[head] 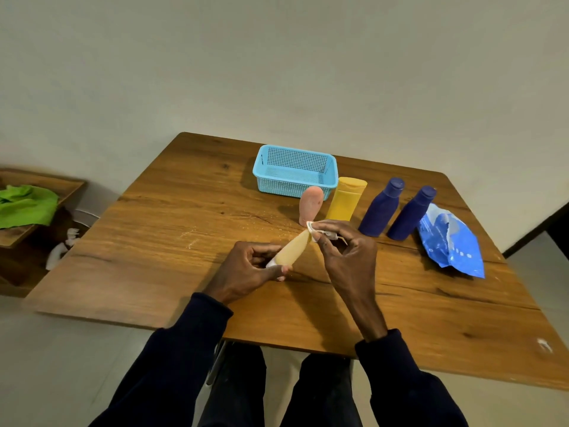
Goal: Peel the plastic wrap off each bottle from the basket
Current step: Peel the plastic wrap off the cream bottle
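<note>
My left hand (249, 266) grips the tan bottle (292, 249) mid-bench (184, 211); my right hand (348, 260) pinches plastic wrap (320, 232) bunched at its tip. The basket (295, 172) at 12 o'clock looks empty, and four bottles (380, 208) at 1 o'clock seem done.

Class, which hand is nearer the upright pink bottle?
Right. The right hand is just in front of the pink bottle, pinching wrap; the left hand is farther back, gripping the tan bottle.

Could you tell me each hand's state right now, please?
Left hand: grips the tan bottle.
Right hand: pinches the plastic wrap at the bottle's far end.
</note>
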